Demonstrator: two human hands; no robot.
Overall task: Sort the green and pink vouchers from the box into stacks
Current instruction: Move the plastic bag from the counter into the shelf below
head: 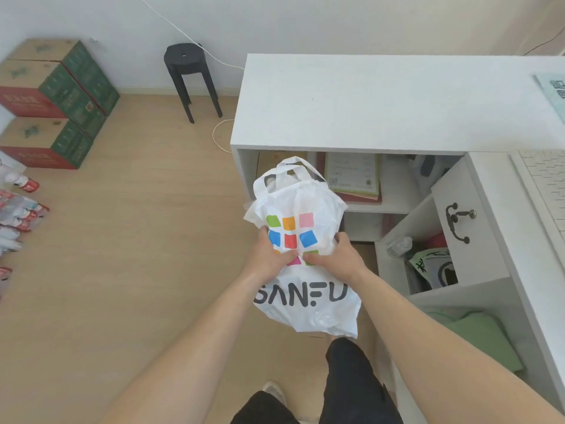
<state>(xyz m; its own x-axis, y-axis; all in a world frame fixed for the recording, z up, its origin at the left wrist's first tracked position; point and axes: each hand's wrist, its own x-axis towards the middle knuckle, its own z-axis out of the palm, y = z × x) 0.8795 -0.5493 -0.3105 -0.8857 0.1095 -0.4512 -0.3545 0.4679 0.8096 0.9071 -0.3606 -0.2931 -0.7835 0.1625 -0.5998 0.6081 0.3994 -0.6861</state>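
Gripping a bag [305, 206], left hand [270, 255] and right hand [341, 258] hang above seemingly wooden floor [137, 228].

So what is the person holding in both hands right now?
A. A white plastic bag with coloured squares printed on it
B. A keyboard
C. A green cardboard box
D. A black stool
A: the left hand and the right hand both grip the white plastic bag, bunching it just below its printed coloured squares.
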